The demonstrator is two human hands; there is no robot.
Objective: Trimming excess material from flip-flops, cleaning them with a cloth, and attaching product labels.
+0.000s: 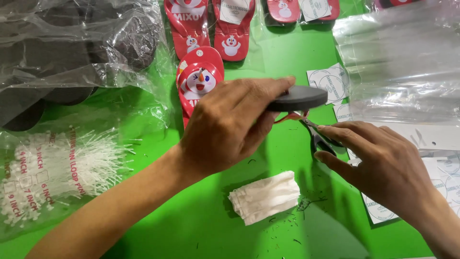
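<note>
The flip-flop [292, 98] is held in the air above the middle of the green counter [201, 225], turned so that its dark grey sole edge faces the camera and a thin red strap shows under it. The left hand [230, 127] has a closed grip on it, thumb on top and fingers wrapped below, near the heel end. I judge the flip-flop to be light, made of soft foam that bends a little but keeps its shape, not fragile and not slippery; the flat sole between thumb and fingers looks like the good place to take it, because the strap is thin and gives way. The right hand [383, 165] holds small scissors [316, 136], fingers closed around the handles, with the blades pointing up and to the left, just under the strap. Near to the person lies a white bundle of plastic pins [266, 196], with small dark cuttings around it. Far from the hands, other red flip-flops [201, 79] with a snowman picture lie in a row. At left there is a clear bag of white loop pins [57, 163], and above it a bag of dark soles [72, 43]. At right are round white labels [328, 81] and clear plastic bags [402, 62]
</note>
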